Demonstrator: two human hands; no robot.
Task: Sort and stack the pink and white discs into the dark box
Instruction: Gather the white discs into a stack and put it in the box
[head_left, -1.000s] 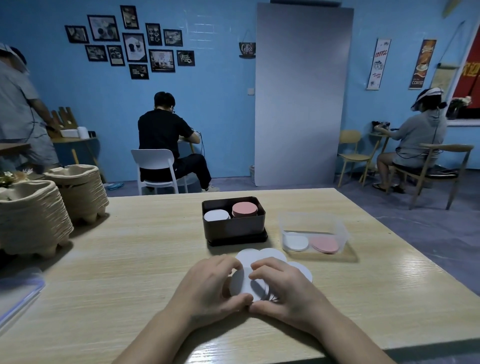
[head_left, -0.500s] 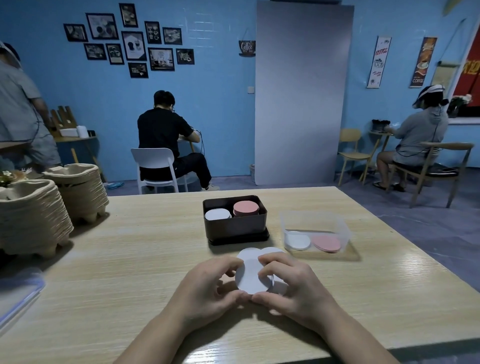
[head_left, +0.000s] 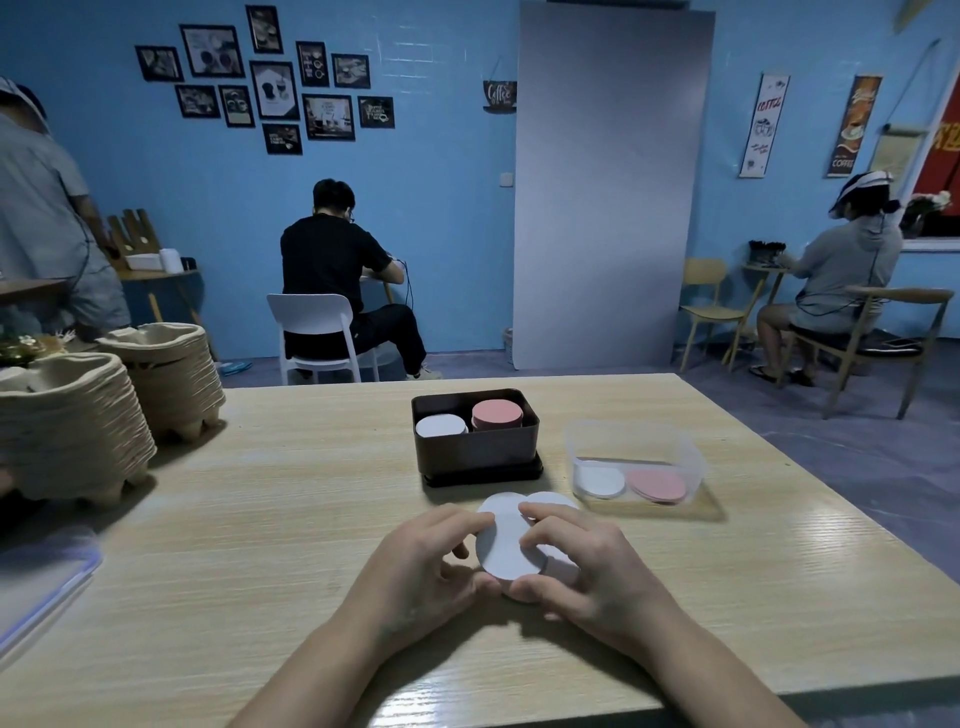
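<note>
A bunch of white discs (head_left: 506, 545) lies on the wooden table just in front of the dark box (head_left: 475, 449). My left hand (head_left: 421, 566) and my right hand (head_left: 582, 564) press in on them from both sides, fingers curled round the edges. One disc stands tilted up between my fingers. Inside the box sit a white stack (head_left: 440, 426) on the left and a taller pink stack (head_left: 497, 414) on the right.
A clear plastic tub (head_left: 685, 457) right of the box holds white discs (head_left: 600, 479) and pink discs (head_left: 658, 486). Stacked pulp egg trays (head_left: 72, 415) fill the table's left side. A clear lid (head_left: 47, 577) lies at the left edge. People sit at tables behind.
The spread-out white discs have been pushed together into a tighter bunch between my hands, and one disc has been raised on edge.
</note>
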